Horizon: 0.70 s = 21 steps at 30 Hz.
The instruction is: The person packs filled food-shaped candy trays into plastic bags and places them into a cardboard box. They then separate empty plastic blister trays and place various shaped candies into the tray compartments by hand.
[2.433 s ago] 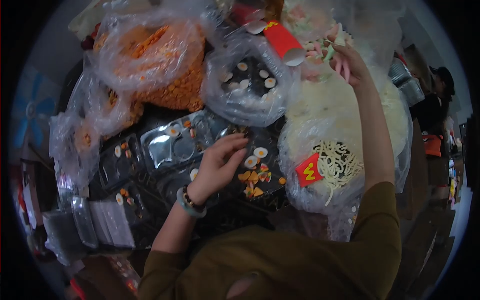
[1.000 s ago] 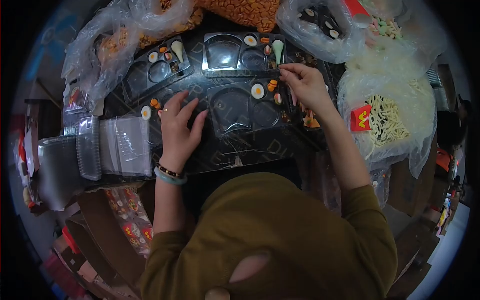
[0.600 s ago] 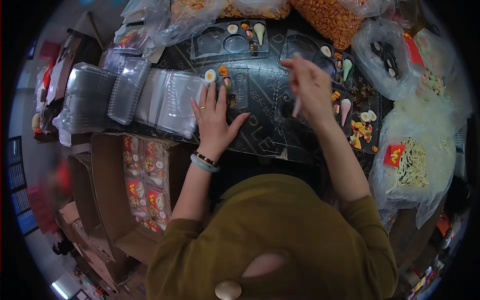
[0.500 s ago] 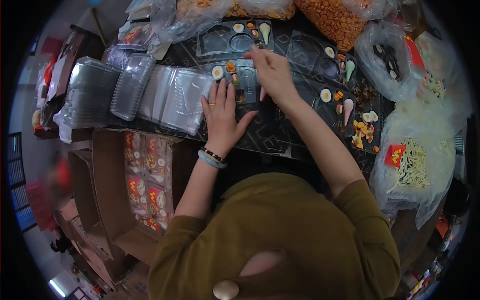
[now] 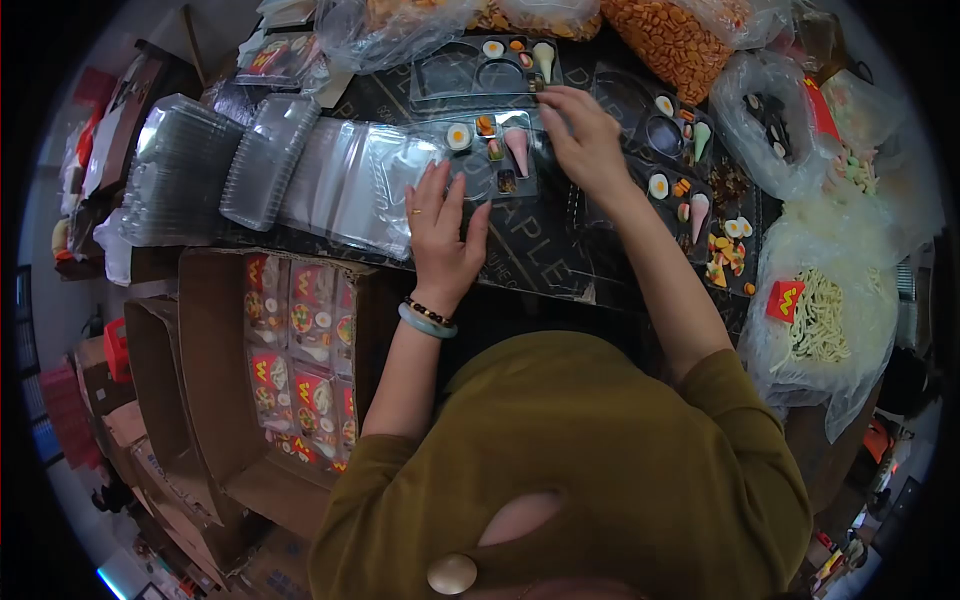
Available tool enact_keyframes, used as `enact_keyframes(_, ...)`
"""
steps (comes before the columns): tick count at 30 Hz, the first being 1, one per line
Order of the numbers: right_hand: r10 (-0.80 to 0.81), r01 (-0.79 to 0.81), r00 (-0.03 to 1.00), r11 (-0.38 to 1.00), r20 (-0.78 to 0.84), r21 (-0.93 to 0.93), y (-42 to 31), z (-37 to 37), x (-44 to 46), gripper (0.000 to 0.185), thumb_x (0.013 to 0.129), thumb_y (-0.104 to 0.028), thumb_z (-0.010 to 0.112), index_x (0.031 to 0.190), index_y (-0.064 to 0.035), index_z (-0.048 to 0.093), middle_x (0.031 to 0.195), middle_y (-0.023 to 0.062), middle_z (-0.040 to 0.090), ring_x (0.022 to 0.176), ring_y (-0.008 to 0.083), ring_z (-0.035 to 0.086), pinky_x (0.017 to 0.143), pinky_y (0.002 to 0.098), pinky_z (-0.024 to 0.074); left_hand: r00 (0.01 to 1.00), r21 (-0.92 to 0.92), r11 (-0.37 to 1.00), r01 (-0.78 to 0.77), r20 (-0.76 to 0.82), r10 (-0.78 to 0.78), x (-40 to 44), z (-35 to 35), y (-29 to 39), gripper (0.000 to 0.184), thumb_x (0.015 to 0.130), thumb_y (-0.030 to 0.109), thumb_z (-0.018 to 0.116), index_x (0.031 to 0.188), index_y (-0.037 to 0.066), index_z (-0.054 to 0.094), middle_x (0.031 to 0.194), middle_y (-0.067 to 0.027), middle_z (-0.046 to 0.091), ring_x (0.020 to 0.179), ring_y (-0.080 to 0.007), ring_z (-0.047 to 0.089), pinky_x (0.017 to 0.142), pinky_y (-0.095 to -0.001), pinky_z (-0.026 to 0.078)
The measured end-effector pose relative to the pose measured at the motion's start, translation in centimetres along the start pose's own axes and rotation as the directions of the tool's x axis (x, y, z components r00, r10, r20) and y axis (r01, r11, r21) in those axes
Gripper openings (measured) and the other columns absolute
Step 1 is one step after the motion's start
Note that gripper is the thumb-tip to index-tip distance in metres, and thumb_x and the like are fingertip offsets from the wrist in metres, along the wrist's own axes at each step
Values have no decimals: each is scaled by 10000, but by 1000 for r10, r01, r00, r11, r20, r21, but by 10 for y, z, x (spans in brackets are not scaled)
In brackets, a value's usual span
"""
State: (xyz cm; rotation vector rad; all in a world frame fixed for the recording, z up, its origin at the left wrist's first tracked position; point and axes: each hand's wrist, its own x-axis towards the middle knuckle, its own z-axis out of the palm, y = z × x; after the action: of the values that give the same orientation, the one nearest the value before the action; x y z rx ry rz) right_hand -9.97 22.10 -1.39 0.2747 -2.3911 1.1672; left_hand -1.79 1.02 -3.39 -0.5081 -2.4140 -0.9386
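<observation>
My left hand (image 5: 441, 228) is open, fingers spread, at the near left edge of a clear plastic tray (image 5: 528, 188). That tray holds a toy fried egg (image 5: 458, 137), a small burger (image 5: 486, 126), a pink ice cream cone (image 5: 516, 150) and a small dark square piece (image 5: 507, 182). My right hand (image 5: 592, 150) has loosely bent fingers, thumb and index apart. Its fingertips are by the near right corner of a second clear tray (image 5: 432, 78), which carries an egg (image 5: 493, 48) and a cream-coloured cone (image 5: 543, 60).
More filled trays lie right, beside loose toy pieces (image 5: 725, 265). Clear lids (image 5: 180, 170) are stacked left. Bags of orange pieces (image 5: 668, 45) stand at the back, a bag of noodle-like pieces (image 5: 825, 320) at right. An open carton (image 5: 215, 360) holds packed sets.
The pink cone, earlier under my right hand, now lies in the nearer tray. My right hand has shifted right, and my left hand has drawn back from that tray. The camera view moved slightly.
</observation>
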Motion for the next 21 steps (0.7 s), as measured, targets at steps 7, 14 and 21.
enact_keyframes(7, 334, -311, 866, 942, -373, 124, 22, -154, -82, 202, 944, -110, 565, 1081, 12, 649, 1010, 90, 676, 927, 178, 645, 813, 275, 490, 987, 9, 998, -66, 149, 64, 21, -5, 2, 491, 841, 250, 682, 1276, 66, 548, 1420, -139, 439, 1353, -379, 332, 1086, -563, 216)
enact_keyframes(14, 122, -88, 992, 742, 4, -664, 20, -171, -132, 479, 938, -302, 519, 1345, -58, 458, 1404, 107, 467, 1333, 268, 389, 1074, 532, 156, 868, 311, 897, -315, 476, 140, 44, 29, 7, 713, 863, 505, 581, 1444, 148, 374, 1524, -101, 295, 1411, -368, 222, 1067, -650, 161)
enact_keyframes(21, 134, -43, 989, 681, 67, -731, 22, -156, -149, 626, 899, -385, 557, 1404, -57, 388, 1477, 121, 363, 1390, 300, 294, 1084, 573, 58, 888, 181, 954, -237, 439, 138, 53, 18, 7, 674, 890, 466, 564, 1429, 105, 383, 1511, -150, 297, 1408, -371, 222, 1086, -632, 134)
